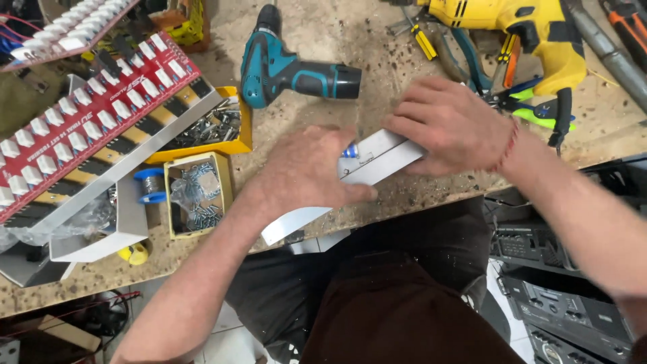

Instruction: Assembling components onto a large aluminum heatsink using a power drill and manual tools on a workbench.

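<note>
I note left hand (306, 168) palm-down, fingers together, pressing white metal profile (377, 162) at workbench (337, 47) front edge. Right hand (448, 125) flat, fingers slightly spread, on profile's far end. Teal drill (290, 67) lies behind.

Bare workbench (317, 40) lies open on the far side, between the teal cordless drill (290, 67) and the yellow drill (519, 27). To the left the way is crowded: a yellow screw tray (239, 128), a small parts box (199, 195) and the long red circuit board (94, 128). Pliers (532, 104) clutter the right.
</note>
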